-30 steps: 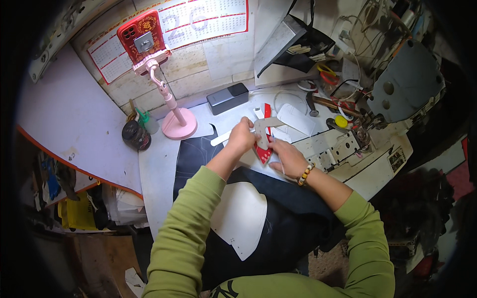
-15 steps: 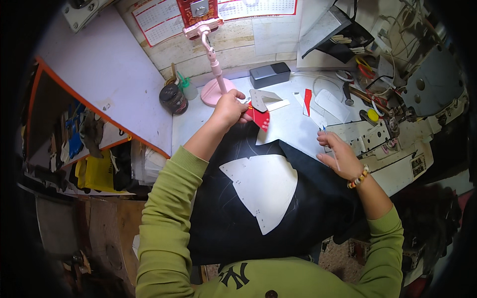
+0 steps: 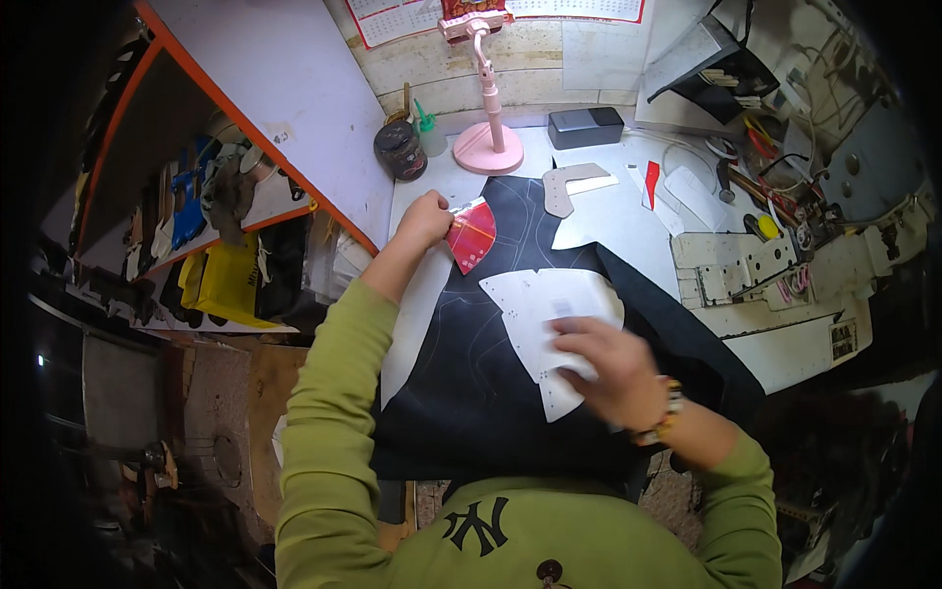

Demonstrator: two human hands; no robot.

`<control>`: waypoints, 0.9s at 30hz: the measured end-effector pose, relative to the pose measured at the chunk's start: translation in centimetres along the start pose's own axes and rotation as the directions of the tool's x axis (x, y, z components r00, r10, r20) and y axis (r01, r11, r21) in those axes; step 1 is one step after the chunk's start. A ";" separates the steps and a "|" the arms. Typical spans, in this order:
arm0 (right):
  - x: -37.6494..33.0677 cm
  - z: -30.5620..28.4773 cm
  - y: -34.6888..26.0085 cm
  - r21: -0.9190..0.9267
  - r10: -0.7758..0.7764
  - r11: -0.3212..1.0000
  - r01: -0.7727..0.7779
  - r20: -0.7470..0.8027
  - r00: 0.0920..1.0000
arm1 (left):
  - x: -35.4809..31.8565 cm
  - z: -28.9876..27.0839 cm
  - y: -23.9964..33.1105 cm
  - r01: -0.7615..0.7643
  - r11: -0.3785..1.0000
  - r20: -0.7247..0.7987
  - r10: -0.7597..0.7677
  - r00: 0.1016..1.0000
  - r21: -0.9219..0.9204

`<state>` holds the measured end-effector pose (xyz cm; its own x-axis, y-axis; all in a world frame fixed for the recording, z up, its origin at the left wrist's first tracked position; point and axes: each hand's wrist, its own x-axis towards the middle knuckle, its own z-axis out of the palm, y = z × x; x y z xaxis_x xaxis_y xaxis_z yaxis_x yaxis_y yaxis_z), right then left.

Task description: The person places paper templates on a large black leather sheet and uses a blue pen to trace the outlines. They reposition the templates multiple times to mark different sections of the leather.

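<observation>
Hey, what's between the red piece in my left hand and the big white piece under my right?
In the head view, only black material with thin pale lines shows between the red piece and the white piece.

A pink phone stand (image 3: pixel 488 151) rises at the back of the table, its round base flat on the white top; a red-cased phone (image 3: pixel 472 8) in its clamp is cut off by the upper edge; behind hangs a red-bordered calendar (image 3: pixel 389 22) on a pale plank-like wall (image 3: pixel 535 74); left of the base stand a black jar (image 3: pixel 400 151) and a bottle (image 3: pixel 432 141) with a green nozzle; to its right lies a dark grey box (image 3: pixel 586 129); at far left, an orange-edged cabinet (image 3: pixel 309 103) holds a yellow bag (image 3: pixel 232 287) on a lower level; at right, a hammer (image 3: pixel 724 182) and a yellow disc (image 3: pixel 767 227) lie near a cream machine (image 3: pixel 800 344).
</observation>
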<state>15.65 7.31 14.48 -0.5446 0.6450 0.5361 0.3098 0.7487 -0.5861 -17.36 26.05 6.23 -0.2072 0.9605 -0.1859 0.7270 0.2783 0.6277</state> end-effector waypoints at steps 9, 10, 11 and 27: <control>6.8 10.2 -8.3 0.089 -0.221 0.970 0.226 -0.056 0.974 | 3.3 1.3 -2.3 0.353 0.886 0.042 -0.357 0.933 -0.300; 6.9 10.0 -8.3 0.046 -0.235 0.970 0.237 -0.036 0.971 | 3.5 1.1 -2.4 0.400 0.868 0.076 -0.396 0.915 -0.296; 6.6 9.6 -8.5 0.122 -0.265 0.955 0.269 -0.048 0.963 | 3.6 1.0 -2.5 0.420 0.839 0.075 -0.421 0.904 -0.346; -5.2 3.4 2.0 -0.213 0.139 0.973 -0.088 0.239 0.961 | -4.1 2.4 -0.3 -0.319 0.941 -0.363 0.338 0.868 0.114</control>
<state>16.49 4.94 8.46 -0.6665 0.6872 0.2889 0.5150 0.7047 -0.4880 -15.19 21.99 4.99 -0.1717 0.9298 0.3256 0.8245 -0.0453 0.5640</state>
